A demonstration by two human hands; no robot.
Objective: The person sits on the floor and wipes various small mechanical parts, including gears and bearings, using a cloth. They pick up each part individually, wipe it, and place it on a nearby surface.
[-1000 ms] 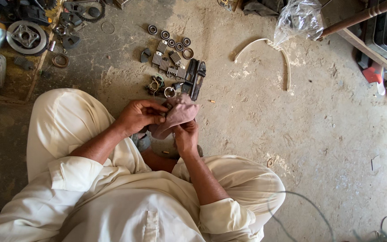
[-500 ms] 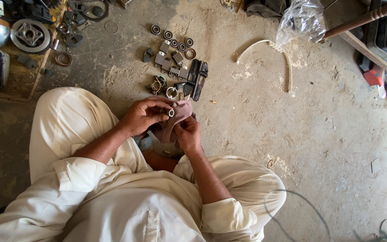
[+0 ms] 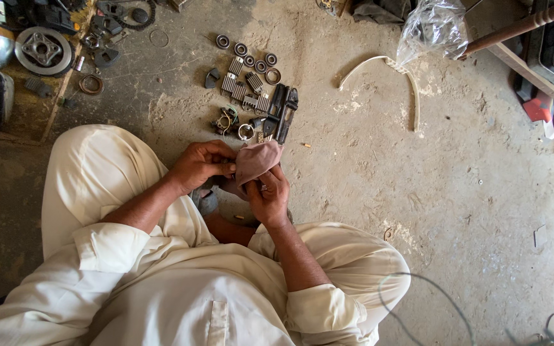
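Squatting over the concrete floor (image 3: 456, 211), the person works a pinkish-brown cloth (image 3: 256, 161) between both hands; the left hand (image 3: 201, 165) has its fingers pinched together on the cloth's left edge; the right hand (image 3: 268, 195) grips it from below, fingers curled shut on the fabric — whatever it wraps is hidden; just beyond lie small metal parts (image 3: 251, 96) — bearings, rollers; farther right, a white curved strip (image 3: 392, 74) and a plastic bag (image 3: 432, 29).

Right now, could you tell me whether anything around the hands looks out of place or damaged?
Nothing stands out. Both hands, left hand and right hand, hold a pinkish rag; small metal parts lie grouped on the floor beyond.
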